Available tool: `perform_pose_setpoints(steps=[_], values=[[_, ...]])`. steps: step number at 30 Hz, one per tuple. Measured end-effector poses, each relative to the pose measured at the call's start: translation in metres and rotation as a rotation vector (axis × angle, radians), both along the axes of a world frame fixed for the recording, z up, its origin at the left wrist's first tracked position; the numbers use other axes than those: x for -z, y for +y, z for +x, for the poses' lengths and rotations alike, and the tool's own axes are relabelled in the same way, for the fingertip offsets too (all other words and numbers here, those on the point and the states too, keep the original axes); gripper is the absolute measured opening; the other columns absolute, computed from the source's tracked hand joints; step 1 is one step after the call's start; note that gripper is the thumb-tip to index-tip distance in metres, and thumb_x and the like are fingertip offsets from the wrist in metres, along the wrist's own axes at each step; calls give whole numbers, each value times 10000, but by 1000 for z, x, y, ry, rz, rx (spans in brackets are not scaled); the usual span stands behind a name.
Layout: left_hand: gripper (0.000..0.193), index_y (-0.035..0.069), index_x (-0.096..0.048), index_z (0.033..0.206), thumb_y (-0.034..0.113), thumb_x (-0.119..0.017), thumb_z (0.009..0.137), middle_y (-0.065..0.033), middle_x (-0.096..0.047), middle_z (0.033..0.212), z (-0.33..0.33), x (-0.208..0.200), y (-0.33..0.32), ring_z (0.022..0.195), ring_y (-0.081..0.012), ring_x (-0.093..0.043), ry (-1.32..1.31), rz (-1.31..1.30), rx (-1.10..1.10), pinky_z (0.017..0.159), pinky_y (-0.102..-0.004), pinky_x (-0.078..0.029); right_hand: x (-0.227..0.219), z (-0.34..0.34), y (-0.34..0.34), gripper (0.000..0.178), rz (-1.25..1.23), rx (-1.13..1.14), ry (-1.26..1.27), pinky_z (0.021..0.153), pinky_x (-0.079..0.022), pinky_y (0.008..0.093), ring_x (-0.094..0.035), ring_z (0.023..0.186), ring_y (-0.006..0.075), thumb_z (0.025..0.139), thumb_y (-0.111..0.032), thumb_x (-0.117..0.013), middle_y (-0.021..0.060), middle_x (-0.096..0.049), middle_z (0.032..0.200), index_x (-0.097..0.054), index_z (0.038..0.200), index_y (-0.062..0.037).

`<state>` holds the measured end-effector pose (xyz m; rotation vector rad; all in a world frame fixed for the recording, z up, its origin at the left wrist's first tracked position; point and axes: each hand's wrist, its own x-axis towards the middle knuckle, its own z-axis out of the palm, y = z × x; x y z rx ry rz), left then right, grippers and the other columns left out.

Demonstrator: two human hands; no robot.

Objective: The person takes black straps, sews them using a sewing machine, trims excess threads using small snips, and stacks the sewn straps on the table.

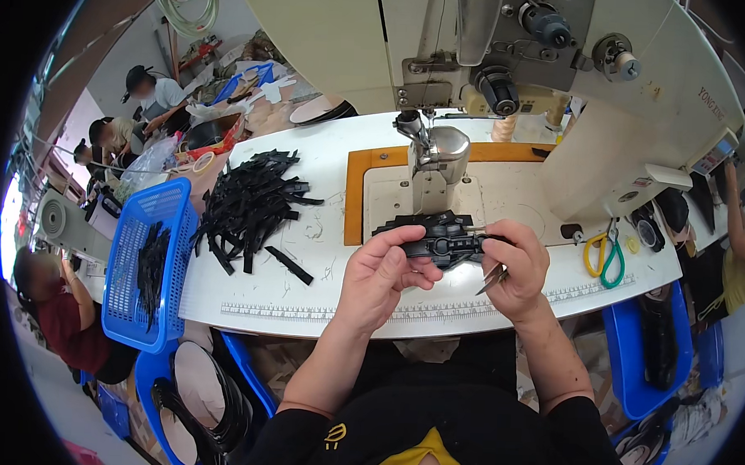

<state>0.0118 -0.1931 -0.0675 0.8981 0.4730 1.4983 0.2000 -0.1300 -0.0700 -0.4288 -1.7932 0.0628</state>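
Note:
In front of the sewing machine's post (432, 173), a black strap piece with buckle-like fittings (448, 247) is stretched between my hands. My left hand (379, 270) grips its left end between thumb and fingers. The right end is pinched by my right hand (516, 268), which also has small metal snips (493, 279) tucked in it, blades pointing down. More black pieces (439, 221) lie just behind the strap at the foot of the post. A loose heap of black strips (253, 206) covers the table to the left, with one strip (289, 265) lying apart.
A blue basket (174, 307) with black strips stands at the table's left edge. Scissors with yellow and green handles (606, 255) lie at the right. A ruler strip (436, 310) follows the front edge. Blue bins (620, 360) sit below; several people work around.

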Motion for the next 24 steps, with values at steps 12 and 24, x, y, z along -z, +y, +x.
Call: perform_pose_setpoints(steps=[12,24], values=[[226,-47,-544,1080,-8,-541,857,-120,-619,851,2,-3,14,716,-161,-632,223,-17,-182,624,-252,-535,2,0,15,271,-128,-4,-180,590,-491,296,-603,718,254,653,-49,-726,135,-595,947,-560,867,-44],[174,-21,-567,1000,13,-591,832,-61,-595,767,-5,-52,66,597,-97,-552,296,-101,-271,548,-200,-466,-80,-10,55,344,180,23,-389,564,-454,331,-583,671,239,576,-16,-665,88,-607,912,-626,913,-69]])
